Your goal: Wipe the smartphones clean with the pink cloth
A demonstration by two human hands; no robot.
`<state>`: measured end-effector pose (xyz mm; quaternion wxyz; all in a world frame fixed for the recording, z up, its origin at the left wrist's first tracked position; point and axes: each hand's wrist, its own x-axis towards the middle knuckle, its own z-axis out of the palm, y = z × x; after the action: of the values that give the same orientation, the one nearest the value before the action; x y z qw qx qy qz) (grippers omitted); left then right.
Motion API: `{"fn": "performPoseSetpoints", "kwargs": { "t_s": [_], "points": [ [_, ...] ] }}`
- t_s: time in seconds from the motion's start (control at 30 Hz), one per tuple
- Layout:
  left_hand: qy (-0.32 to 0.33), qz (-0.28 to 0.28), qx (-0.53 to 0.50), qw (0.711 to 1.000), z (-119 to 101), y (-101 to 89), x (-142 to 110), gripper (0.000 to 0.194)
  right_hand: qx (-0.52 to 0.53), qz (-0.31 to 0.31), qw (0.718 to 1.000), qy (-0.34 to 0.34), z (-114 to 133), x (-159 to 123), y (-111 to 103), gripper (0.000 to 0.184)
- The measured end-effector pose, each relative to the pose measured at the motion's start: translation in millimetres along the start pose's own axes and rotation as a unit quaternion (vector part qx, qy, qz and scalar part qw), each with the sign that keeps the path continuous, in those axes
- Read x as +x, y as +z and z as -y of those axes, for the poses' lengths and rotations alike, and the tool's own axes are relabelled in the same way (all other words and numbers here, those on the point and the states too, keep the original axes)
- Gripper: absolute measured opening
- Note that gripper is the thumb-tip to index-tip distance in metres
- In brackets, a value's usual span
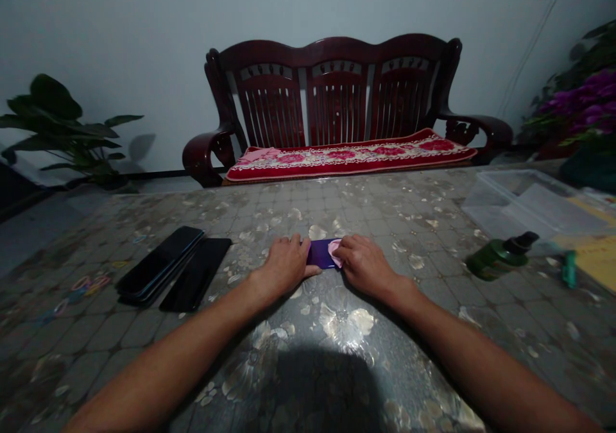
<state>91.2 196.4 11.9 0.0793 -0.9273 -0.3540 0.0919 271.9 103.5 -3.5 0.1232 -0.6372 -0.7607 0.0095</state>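
Observation:
A flat purple phone [320, 254] lies crosswise on the table between my two hands. My left hand [287, 263] grips its left end, thumb along the near edge and fingers over the far side. A small pink cloth [335, 252] is bunched under the fingers of my right hand [362, 263] and pressed on the phone's right part. Much of the cloth and both ends of the phone are hidden by my hands.
Left of my arms lie a stack of dark phones [161, 263], another black phone [197, 276] and colourful bands [89, 285]. On the right are a green spray bottle [498, 258], a clear plastic box [524, 179] and a teal object [568, 269]. A wooden bench [337, 54] stands beyond the table.

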Motion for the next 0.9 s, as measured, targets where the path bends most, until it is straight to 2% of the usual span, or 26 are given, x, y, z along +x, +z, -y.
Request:
{"fn": "performPoseSetpoints", "kwargs": {
  "t_s": [0.13,0.23,0.33,0.43,0.53,0.63,0.8,0.9],
  "points": [
    [-0.024,0.005,-0.007,1.000,-8,-2.4,-4,0.064,0.006,0.018,0.999,-0.042,6,-6,-2,0.019],
    [-0.038,0.018,-0.014,0.999,-11,-7.1,-7,0.063,-0.001,0.015,1.000,0.003,-2,-3,0,0.021],
    [0.003,0.049,-0.024,0.999,-5,-13.7,-11,0.068,-0.010,0.000,0.999,0.043,-16,6,3,0.026],
    [0.067,0.096,-0.039,0.992,10,-19.8,-13,0.075,-0.015,-0.002,0.999,0.052,-25,13,6,0.028],
    [0.098,0.114,-0.052,0.987,23,-21.8,-13,0.070,-0.018,-0.002,0.999,0.047,-23,14,8,0.027],
    [0.105,0.100,-0.085,0.986,30,-17.9,-14,0.063,-0.012,-0.003,1.000,0.025,-13,10,10,0.023],
    [0.101,0.068,-0.163,0.979,31,-7.5,-18,0.052,0.024,-0.002,0.998,-0.056,1,3,13,0.020],
    [0.093,0.066,-0.167,0.979,30,-6.8,-21,0.049,0.045,-0.020,0.999,-0.020,-6,6,12,0.021]
  ]
}}
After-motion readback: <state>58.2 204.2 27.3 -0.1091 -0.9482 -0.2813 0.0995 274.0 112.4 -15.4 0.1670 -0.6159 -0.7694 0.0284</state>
